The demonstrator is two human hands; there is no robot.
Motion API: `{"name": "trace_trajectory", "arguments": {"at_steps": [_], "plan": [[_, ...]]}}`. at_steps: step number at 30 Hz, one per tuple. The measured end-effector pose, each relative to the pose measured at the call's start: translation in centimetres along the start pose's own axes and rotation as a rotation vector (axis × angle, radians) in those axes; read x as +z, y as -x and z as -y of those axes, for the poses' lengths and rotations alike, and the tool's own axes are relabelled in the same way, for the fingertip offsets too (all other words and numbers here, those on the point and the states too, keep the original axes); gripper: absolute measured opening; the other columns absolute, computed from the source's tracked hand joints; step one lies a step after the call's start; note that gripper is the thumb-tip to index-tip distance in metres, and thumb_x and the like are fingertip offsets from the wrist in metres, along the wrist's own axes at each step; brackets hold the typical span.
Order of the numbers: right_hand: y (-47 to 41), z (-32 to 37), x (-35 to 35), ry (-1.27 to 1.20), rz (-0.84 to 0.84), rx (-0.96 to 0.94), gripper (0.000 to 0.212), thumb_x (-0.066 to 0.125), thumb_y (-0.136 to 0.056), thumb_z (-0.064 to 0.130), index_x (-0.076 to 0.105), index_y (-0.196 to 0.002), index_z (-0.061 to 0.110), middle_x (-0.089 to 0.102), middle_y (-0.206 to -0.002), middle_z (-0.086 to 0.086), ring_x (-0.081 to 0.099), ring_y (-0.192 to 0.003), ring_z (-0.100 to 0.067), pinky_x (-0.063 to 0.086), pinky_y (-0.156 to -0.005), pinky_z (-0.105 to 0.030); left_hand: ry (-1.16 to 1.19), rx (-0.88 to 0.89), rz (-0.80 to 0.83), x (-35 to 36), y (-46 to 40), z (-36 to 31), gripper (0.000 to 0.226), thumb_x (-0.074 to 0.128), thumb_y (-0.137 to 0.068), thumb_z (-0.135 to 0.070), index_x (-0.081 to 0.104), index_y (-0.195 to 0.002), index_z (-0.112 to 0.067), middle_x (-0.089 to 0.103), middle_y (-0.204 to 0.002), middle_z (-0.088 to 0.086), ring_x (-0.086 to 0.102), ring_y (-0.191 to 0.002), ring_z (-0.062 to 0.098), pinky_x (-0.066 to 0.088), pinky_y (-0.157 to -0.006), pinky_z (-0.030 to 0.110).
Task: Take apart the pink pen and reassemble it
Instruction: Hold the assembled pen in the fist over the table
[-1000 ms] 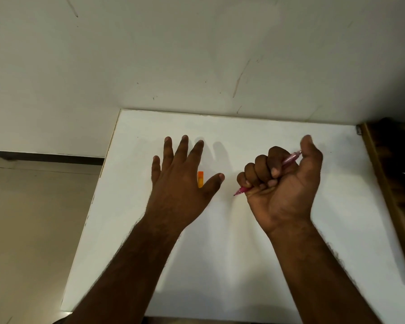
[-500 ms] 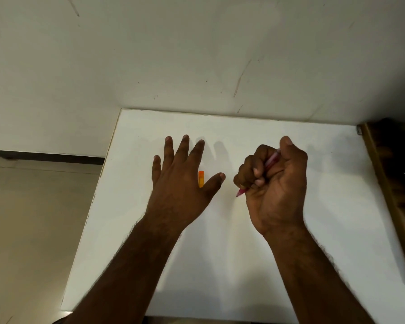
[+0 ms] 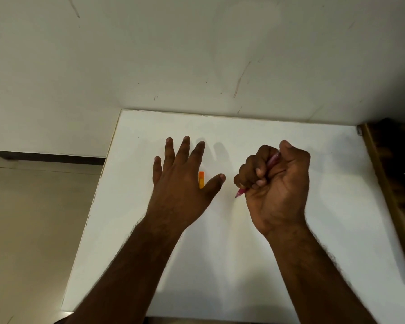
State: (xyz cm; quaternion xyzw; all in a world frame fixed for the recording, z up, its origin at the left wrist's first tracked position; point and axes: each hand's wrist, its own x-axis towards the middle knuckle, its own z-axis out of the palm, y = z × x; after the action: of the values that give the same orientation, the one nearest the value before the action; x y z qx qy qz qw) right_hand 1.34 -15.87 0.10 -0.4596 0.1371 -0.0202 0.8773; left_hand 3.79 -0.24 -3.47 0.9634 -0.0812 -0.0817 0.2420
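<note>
The right hand [image 3: 277, 183] is clenched around the pink pen [image 3: 272, 160] — its tip pokes out below the curled fingers, above the white desk [image 3: 243, 253]. The left hand [image 3: 185, 181] lies flat, fingers spread, released, with a small orange piece [image 3: 201, 178] between thumb and forefinger.

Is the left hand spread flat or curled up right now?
Spread: the left hand has straight, fanned fingers above the white table, holding nothing. An orange piece shows beside its thumb.
</note>
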Motion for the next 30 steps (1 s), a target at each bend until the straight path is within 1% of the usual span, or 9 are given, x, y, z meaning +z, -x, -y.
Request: {"name": "trace_trajectory", "arguments": {"at_steps": [5,9,13,18,21,24,27,28,30], "plan": [[0.06,-0.16,0.39,0.043,0.008,0.0,0.055,0.034,-0.091,0.046,0.051,-0.05,0.013,0.033,-0.043,0.0,0.024,-0.049,-0.018,0.029,-0.052,-0.031,-0.001,-0.002,-0.005,0.03,-0.02,0.06,0.084,0.038,-0.089,-0.075,0.014,-0.158,-0.034,0.004,-0.169,-0.003,-0.014,-0.154,0.022,0.0,-0.121,0.052],[0.23,-0.13,0.36,0.052,0.02,-0.008,0.053,0.034,-0.09,0.044,0.051,-0.05,0.014,0.033,-0.044,0.001,0.026,-0.049,-0.017,0.031,-0.052,-0.03,-0.003,0.002,-0.003,0.04,-0.03,0.01,0.084,0.038,-0.089,-0.075,0.013,-0.158,-0.035,0.004,-0.169,-0.003,-0.014,-0.154,0.022,-0.001,-0.121,0.052],[0.2,-0.27,0.31,0.093,0.005,-0.001,0.051,0.035,-0.09,0.045,0.048,-0.051,0.014,0.03,-0.046,-0.001,0.026,-0.049,-0.016,0.025,-0.053,-0.034,0.001,-0.001,-0.005,0.04,-0.03,0.08,0.084,0.038,-0.089,-0.075,0.013,-0.158,-0.035,0.004,-0.169,-0.003,-0.014,-0.154,0.022,-0.001,-0.121,0.051],[0.33,-0.44,0.28,0.125,-0.003,0.004,0.052,0.036,-0.09,0.047,0.05,-0.053,0.013,0.03,-0.047,-0.002,0.029,-0.05,-0.016,0.024,-0.056,-0.037,-0.005,0.001,-0.007,-0.01,0.02,0.01,0.083,0.039,-0.089,-0.075,0.014,-0.158,-0.035,0.005,-0.169,-0.003,-0.014,-0.154,0.022,0.0,-0.121,0.052],[0.29,-0.37,0.26,0.115,-0.015,-0.006,0.051,0.035,-0.089,0.045,0.05,-0.05,0.015,0.031,-0.046,0.0,0.029,-0.048,-0.015,0.025,-0.055,-0.035,0.002,0.001,-0.004,-0.06,0.03,-0.06,0.083,0.039,-0.089,-0.074,0.014,-0.158,-0.034,0.005,-0.169,-0.003,-0.014,-0.154,0.022,0.0,-0.121,0.052],[0.24,-0.24,0.34,0.098,-0.021,-0.012,0.052,0.036,-0.09,0.046,0.051,-0.052,0.014,0.03,-0.047,-0.002,0.026,-0.051,-0.017,0.026,-0.054,-0.034,0.004,0.0,-0.003,-0.1,0.06,-0.08,0.083,0.04,-0.089,-0.074,0.014,-0.158,-0.035,0.005,-0.169,-0.003,-0.014,-0.154,0.022,0.0,-0.121,0.051],[0.14,-0.22,0.36,0.08,-0.019,0.002,0.05,0.036,-0.089,0.044,0.052,-0.052,0.015,0.032,-0.047,-0.001,0.026,-0.05,-0.017,0.027,-0.053,-0.033,0.0,-0.001,0.001,-0.08,0.05,-0.14,0.083,0.039,-0.089,-0.074,0.014,-0.158,-0.035,0.004,-0.169,-0.003,-0.014,-0.154,0.022,-0.001,-0.121,0.051],[0.1,-0.22,0.38,0.074,-0.015,0.001,0.05,0.037,-0.089,0.044,0.053,-0.053,0.014,0.033,-0.047,-0.001,0.027,-0.049,-0.016,0.029,-0.053,-0.032,0.001,0.0,0.001,-0.1,0.04,-0.14,0.083,0.039,-0.089,-0.074,0.014,-0.158,-0.035,0.004,-0.169,-0.003,-0.014,-0.154,0.022,-0.001,-0.121,0.051],[0.02,-0.26,0.42,0.047,-0.001,0.003,0.049,0.037,-0.092,0.046,0.057,-0.064,0.011,0.036,-0.048,-0.002,0.029,-0.05,-0.017,0.031,-0.054,-0.032,0.007,-0.001,-0.001,-0.13,0.03,-0.1,0.083,0.039,-0.089,-0.074,0.014,-0.158,-0.035,0.004,-0.169,-0.003,-0.015,-0.154,0.022,-0.001,-0.121,0.051]]}}
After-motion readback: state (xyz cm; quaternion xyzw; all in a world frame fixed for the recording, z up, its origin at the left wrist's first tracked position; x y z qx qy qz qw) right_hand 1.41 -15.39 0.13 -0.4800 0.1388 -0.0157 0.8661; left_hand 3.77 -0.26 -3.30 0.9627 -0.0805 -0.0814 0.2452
